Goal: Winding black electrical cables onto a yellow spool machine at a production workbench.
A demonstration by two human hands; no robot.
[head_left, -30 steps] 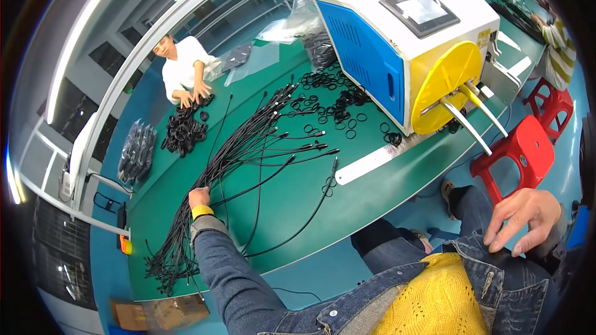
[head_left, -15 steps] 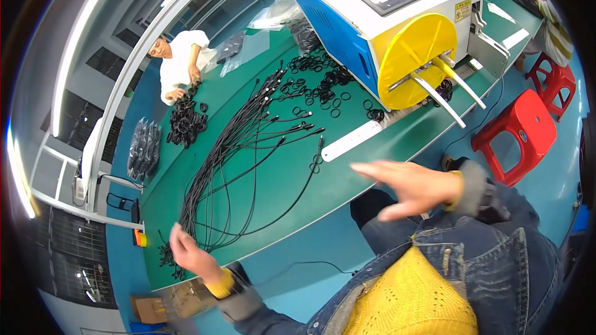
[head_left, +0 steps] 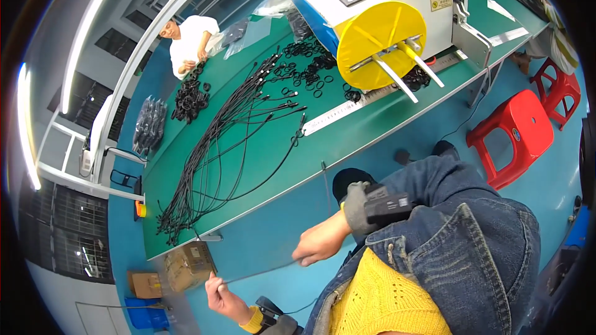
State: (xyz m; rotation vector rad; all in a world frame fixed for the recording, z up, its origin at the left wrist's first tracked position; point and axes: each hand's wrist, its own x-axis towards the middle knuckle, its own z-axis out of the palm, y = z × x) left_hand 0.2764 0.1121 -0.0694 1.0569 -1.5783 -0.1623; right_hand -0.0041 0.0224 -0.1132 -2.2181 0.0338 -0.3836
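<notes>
My left hand point(head_left: 225, 298) is closed in a pinch below the table's near left corner. From it a thin dark cable point(head_left: 261, 271), blurred, stretches across to my right hand point(head_left: 321, 242), whose fingers are curled closed on it in front of my body. Both hands are off the table's near edge. On the green table point(head_left: 273, 180) lies a long loose bundle of black cables point(head_left: 205, 155), its ends fanned toward the right. Black rings point(head_left: 320, 77) are scattered beyond them.
A white and blue machine with a yellow disc point(head_left: 379, 43) and projecting rods stands at right, beside a long ruler point(head_left: 335, 113). Across the table a person point(head_left: 194, 37) handles a black pile point(head_left: 189, 100). Red stools point(head_left: 515, 133) are at right; cardboard boxes point(head_left: 186, 267) lie below left.
Both hands have come down away from the table, the right one moving left and closing from spread fingers. A thin cable now spans between them. The view has shifted slightly.
</notes>
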